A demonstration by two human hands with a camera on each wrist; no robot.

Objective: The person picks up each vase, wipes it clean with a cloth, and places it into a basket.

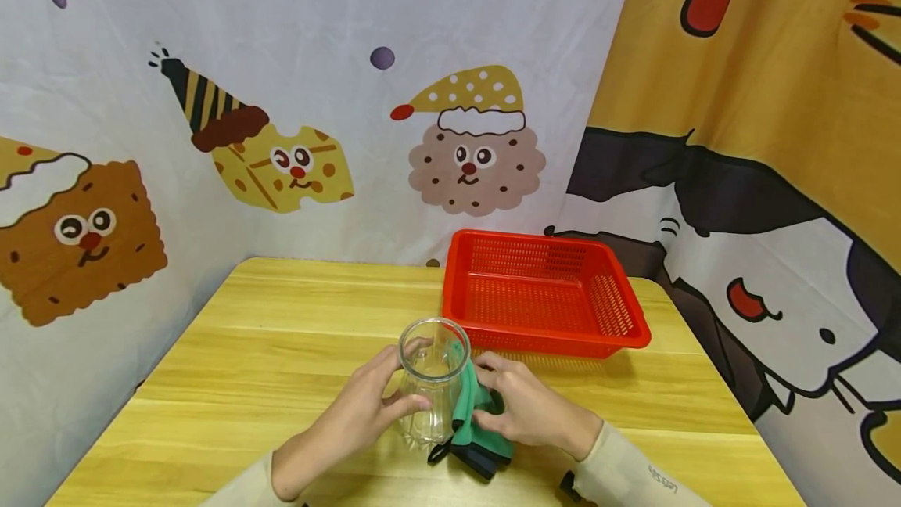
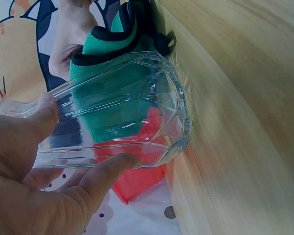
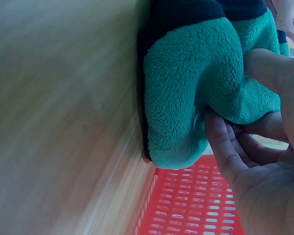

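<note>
My left hand (image 1: 362,397) grips a clear faceted glass vessel (image 1: 435,415) from its left side, the thumb across the front. The vessel stands upright with its round mouth facing up; whether its base touches the table I cannot tell. In the left wrist view, the thumb and fingers wrap around its body. Close on its right, a fluffy green cloth (image 3: 181,83) with a dark border hangs in folds. My right hand (image 3: 257,166) pinches the cloth between thumb and fingers, as the right wrist view shows. Part of the cloth shows through the glass wall.
A red plastic basket (image 1: 545,344) with perforated walls stands behind the hands, toward the back right of the wooden table (image 1: 317,311). A patterned curtain (image 1: 380,155) hangs behind the table and down its sides. A small black object (image 1: 568,485) lies by the right sleeve.
</note>
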